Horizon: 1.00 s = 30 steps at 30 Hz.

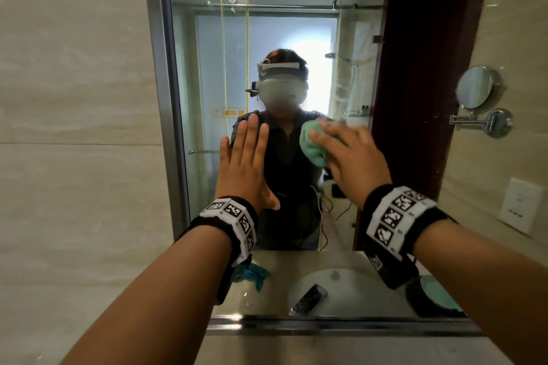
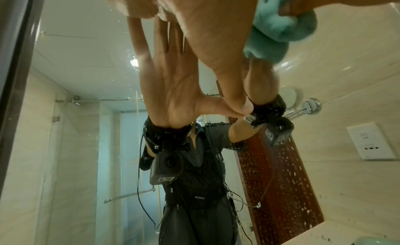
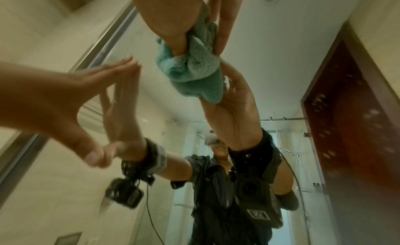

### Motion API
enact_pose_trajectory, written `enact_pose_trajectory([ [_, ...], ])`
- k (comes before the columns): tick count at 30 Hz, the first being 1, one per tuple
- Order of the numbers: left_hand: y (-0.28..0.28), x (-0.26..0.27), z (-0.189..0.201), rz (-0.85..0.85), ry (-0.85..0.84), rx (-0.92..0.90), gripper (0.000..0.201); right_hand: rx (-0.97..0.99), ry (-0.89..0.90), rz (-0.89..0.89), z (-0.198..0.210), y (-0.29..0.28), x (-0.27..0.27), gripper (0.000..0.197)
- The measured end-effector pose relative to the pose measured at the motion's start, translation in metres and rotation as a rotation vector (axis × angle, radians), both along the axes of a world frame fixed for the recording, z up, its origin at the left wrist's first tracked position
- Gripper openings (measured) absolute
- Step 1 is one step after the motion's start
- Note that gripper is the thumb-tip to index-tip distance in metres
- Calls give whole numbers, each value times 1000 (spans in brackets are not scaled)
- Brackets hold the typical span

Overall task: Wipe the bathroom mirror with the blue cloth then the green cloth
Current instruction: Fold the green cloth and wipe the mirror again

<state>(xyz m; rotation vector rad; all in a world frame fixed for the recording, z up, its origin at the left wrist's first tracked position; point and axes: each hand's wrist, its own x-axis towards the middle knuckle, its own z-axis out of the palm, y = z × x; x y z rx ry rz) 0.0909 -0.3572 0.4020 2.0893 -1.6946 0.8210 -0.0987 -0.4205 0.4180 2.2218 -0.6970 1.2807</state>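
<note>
Beige marble tiles frame the large steel-edged bathroom mirror point(image 1: 207, 38). With fingers straight, the left hand point(image 1: 247, 161) braces flat on the glass. The right hand point(image 1: 353, 151) presses the bunched green terry cloth point(image 1: 311, 145) against its middle. Overlapping strokes under even pressure should work best, leftward and downward. A crumpled blue cloth point(image 1: 252, 272) lies reflected near the sink.

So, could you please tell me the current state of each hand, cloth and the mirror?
Left hand: open, fingers straight, flat against the mirror.
Right hand: holds the bunched green cloth against the glass.
Green cloth: scrunched, pressed on the mirror.
Blue cloth: crumpled on the counter, untouched.
Mirror: speckled with droplets in the left wrist view.
</note>
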Motion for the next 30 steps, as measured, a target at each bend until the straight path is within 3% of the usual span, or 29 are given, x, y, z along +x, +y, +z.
enact_pose_trajectory([
  [2,-1,0,-1,-2,-3,4,147,-12,-78,3,14,-2,6,47],
  [5,-2,2,-1,-11,-2,-3,147,-36,-65,19,-11,-3,17,51],
  [8,-3,2,-1,-9,-7,-9,147,-98,59,51,-59,-10,18,53],
  [11,-2,2,-2,1,-16,-15,146,-122,283,51,-103,-8,13,79],
  [13,2,0,0,2,-17,-8,145,-72,372,73,-114,-3,8,86],
  [17,13,-6,-3,-14,-25,-4,139,5,341,7,-88,8,-7,70],
  [21,20,-15,-39,-54,-40,49,134,168,-16,15,-31,13,-5,45],
  [23,21,-15,-57,-68,-51,93,129,167,-112,14,-19,13,4,40],
  [25,21,-12,-69,-78,-36,106,126,161,-106,20,-25,15,14,41],
  [30,12,-5,-95,-67,26,114,130,45,181,-37,-99,15,18,65],
])
